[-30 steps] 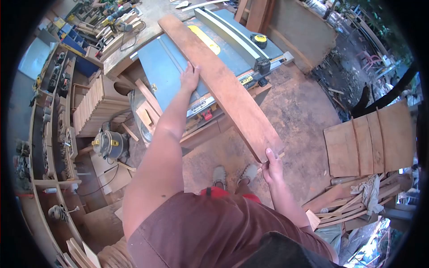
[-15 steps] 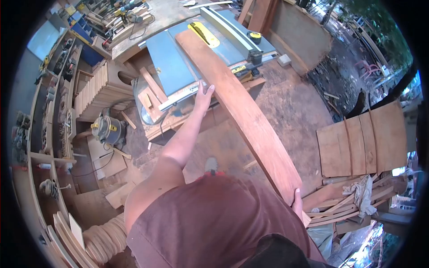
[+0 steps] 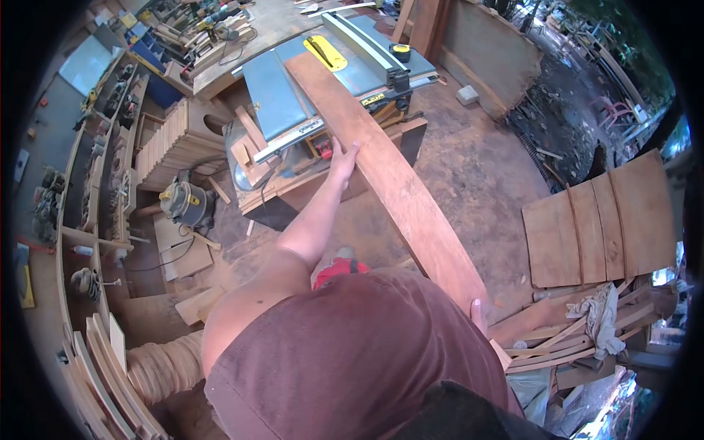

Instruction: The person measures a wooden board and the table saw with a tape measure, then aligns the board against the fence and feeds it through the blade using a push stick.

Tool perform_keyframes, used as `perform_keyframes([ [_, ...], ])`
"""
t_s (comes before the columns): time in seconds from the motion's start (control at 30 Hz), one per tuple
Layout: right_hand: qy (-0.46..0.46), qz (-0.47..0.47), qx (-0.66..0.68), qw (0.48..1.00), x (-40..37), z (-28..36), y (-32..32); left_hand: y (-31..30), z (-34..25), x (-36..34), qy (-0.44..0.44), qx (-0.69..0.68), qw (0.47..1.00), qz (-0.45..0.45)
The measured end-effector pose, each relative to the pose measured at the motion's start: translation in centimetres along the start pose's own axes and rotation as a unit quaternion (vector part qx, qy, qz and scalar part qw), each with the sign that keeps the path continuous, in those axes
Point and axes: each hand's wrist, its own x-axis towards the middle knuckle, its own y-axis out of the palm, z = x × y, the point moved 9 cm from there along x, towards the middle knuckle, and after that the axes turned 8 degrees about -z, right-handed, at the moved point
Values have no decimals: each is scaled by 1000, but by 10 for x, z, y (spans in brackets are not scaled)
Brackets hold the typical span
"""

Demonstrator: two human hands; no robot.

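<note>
Brown sleeveless shirt [image 3: 352, 359], loose, plain fabric, wide armhole at the shoulder. Bit of red shorts [image 3: 336, 270] shows past the hem, w/ a grey shoe [image 3: 345, 253] just beyond. Arms bare shoulder to wrist. Left hand [image 3: 343, 158] & right hand [image 3: 478, 312] both bare.

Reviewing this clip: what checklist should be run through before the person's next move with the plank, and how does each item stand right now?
1. Left hand lies flat on the left edge of the plank, apart from the yellow blade guard: ok.
2. Right hand grips the plank's near end: ok, though the body hides most of it.
3. Plank's far end rests on the table saw top: ok.
4. Plank apart from the blade guard: cannot tell; they lie close side by side.
5. Tape measure sits beyond the fence, off the plank: ok.
6. Footing: cannot tell; the body hides the feet.
</note>
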Motion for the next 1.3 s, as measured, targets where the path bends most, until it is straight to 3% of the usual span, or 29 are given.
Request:
perform_keyframes([
  [0.17,-46,37,116,992,18,4,38,2,-1,2,-20,-27,998,53],
  [0.3,-26,59,79,995,-1,58,85,-7,-13,5,-47,-12,997,59],
  [0.37,43,57,156,985,-5,72,114,-8,-28,1,-61,10,993,97],
  [0.47,56,114,230,965,3,89,164,-17,-26,13,-74,10,992,106],
  [0.57,72,152,300,939,35,77,213,-27,-33,24,-59,27,991,116],
  [0.67,68,162,247,953,46,79,236,-36,-29,34,-83,15,989,126],
  [0.77,50,143,316,937,37,95,241,-40,-34,39,-88,33,984,150],
  [1.0,23,130,313,941,43,106,214,-26,-23,41,-71,39,983,167],
  [1.07,54,149,334,929,50,92,209,-23,-33,37,-51,22,988,144],
  [1.2,114,172,290,935,17,130,191,-15,-54,31,-47,94,987,121],
  [1.27,186,262,329,888,6,137,205,-9,-86,51,104,119,986,50],
  [1.3,187,263,337,884,14,135,207,-3,-94,55,108,125,985,55],
])
